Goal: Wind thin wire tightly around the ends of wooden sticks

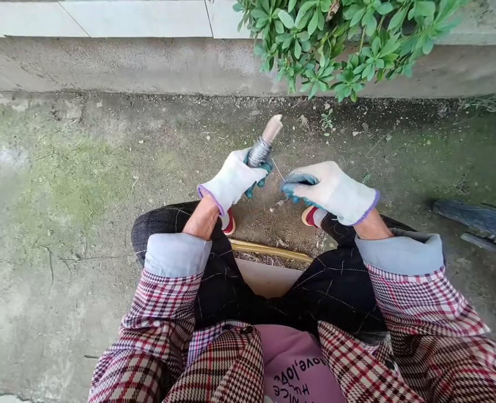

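In a white glove with blue-green fingers, my left hand (pixel 242 173) is closed round a wooden stick wound with wire (pixel 260 151). The stick tilts up and to the right, its bare pale end (pixel 273 127) clear of the coil. A thin strand of wire (pixel 277 169) runs from the coil to my right hand (pixel 319 187). That hand, in a matching glove, is pinched on the strand, with its fingertips pointing left. Just below those fingers shows a small pale, thin shape (pixel 279 202), too blurred to make out.
A leafy green bush (pixel 349 39) overhangs a low concrete ledge (pixel 147 67) in front. Between my knees lies a yellowish strip (pixel 273 251) near the edge of a pale surface. Dark objects (pixel 478 218) stand on the ground at the right.
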`<control>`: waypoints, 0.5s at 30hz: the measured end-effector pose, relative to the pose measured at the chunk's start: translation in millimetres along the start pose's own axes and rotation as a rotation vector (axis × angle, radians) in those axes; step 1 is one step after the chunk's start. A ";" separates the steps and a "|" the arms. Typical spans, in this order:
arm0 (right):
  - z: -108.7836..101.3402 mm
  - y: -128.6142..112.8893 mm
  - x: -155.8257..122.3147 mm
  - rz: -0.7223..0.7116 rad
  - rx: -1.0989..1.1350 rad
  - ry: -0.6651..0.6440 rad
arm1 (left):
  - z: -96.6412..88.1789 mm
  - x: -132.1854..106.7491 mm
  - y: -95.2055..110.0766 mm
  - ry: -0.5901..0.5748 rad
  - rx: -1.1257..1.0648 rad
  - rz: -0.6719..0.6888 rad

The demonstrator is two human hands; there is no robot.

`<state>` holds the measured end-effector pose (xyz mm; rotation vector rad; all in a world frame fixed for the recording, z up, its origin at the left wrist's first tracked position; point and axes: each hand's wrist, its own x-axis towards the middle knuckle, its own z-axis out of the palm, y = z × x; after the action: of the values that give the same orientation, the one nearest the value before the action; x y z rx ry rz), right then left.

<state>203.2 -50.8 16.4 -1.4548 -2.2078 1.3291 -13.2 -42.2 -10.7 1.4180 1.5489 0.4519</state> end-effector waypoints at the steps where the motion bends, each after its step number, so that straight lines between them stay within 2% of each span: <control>1: -0.7 -2.8 -1.5 -0.010 -0.004 -0.032 | 0.5 4.3 -4.4 0.045 0.098 0.015; 3: -3.4 -3.6 -3.6 -0.033 -0.020 -0.032 | 4.1 11.0 -13.4 0.070 0.328 0.059; 4: -5.2 -1.5 -3.9 -0.041 -0.041 0.001 | 7.4 12.6 -17.1 0.025 0.440 0.070; 6: -9.2 6.4 -3.1 -0.043 -0.110 0.084 | 15.7 11.2 -21.2 -0.158 0.620 0.083; 8: -13.1 15.8 -1.1 -0.024 -0.179 0.135 | 22.8 4.6 -20.3 -0.377 0.714 0.154; 10: -15.9 23.0 1.3 -0.003 -0.180 0.140 | 24.6 -4.8 -14.6 -0.505 0.582 0.257; 12: -16.6 26.2 3.4 0.016 -0.090 0.128 | 20.3 -13.7 -4.7 -0.548 0.302 0.265; 13: -16.1 26.4 4.3 0.023 -0.035 0.133 | 16.6 -17.0 1.2 -0.534 0.158 0.219; 15: -13.1 24.4 5.8 0.019 0.038 0.150 | 9.2 -20.2 12.4 -0.415 -0.024 0.092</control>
<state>223.6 -35.7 3.8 -1.5126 -2.0689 1.2182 -1.3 -60.4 2.5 1.4597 1.1446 0.2104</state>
